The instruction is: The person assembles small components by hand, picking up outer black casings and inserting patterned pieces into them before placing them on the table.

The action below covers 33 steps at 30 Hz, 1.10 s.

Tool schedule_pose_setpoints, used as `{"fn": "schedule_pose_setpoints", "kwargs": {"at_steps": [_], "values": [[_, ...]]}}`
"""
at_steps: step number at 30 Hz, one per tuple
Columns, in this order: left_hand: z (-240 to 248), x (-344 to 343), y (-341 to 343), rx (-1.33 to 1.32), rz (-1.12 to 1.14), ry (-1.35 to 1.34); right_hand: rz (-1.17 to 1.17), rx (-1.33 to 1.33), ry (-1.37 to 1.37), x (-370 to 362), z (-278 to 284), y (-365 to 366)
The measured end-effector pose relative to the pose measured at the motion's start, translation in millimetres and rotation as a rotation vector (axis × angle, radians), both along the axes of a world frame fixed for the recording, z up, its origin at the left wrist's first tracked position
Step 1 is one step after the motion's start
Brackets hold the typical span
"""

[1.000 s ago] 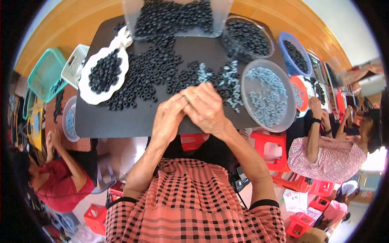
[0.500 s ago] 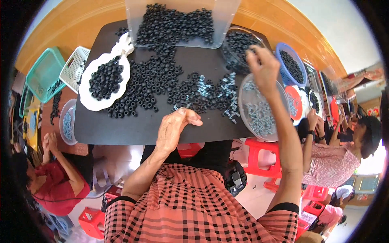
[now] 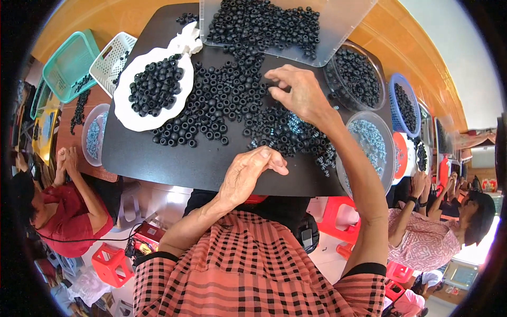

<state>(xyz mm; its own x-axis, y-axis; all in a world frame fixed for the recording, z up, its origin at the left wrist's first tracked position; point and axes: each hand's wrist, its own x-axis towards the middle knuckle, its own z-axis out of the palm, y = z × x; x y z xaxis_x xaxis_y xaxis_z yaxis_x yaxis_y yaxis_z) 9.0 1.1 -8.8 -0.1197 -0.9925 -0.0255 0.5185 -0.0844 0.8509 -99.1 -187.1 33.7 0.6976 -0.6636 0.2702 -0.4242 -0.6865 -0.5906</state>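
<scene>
Right grip (image 3: 300, 96): thumb and fingers parted, nothing visibly held; shifted from beside the clear bowl (image 3: 364, 108) to loose black beads (image 3: 232, 90) at its left, apparently within reach. Left grip (image 3: 251, 171): loosely curled, contents hidden; blue coils (image 3: 294, 124) beyond it on the bench (image 3: 158, 164).

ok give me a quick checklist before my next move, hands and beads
1. Right hand empty: cannot tell; thumb and index finger are apart, but the other fingers are partly hidden.
2. Left hand empty: cannot tell; its fingers are curled.
3. Loose black beads near the right hand: ok, spread across the table.
4. Pale blue pieces kept apart from the black beads: not ok, some lie among them.
5. White dish stocked: ok, black beads are heaped in it.
</scene>
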Motion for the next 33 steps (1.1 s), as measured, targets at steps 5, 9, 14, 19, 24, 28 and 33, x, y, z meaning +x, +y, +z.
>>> {"fn": "schedule_pose_setpoints", "kwargs": {"at_steps": [5,9,14,19,24,28,33], "values": [[-2,3,0,-0.022,-0.019,-0.039,0.117,-0.185,0.071,14,-7,-2],[-2,3,-1,-0.043,-0.029,-0.051,0.124,-0.179,0.143,11,-3,3],[-3,3,-1,-0.066,-0.014,-0.092,0.092,-0.122,0.197,5,2,5],[-7,2,-2,-0.085,0.003,-0.127,0.092,-0.170,0.147,-3,-5,8],[-9,1,0,-0.089,0.011,-0.158,0.096,-0.210,0.098,-4,-13,11],[-4,1,-1,-0.062,0.008,-0.194,0.054,-0.239,0.144,-4,-12,13],[-7,2,-1,-0.008,0.043,0.018,0.027,0.096,-0.112,-9,14,44]]}}
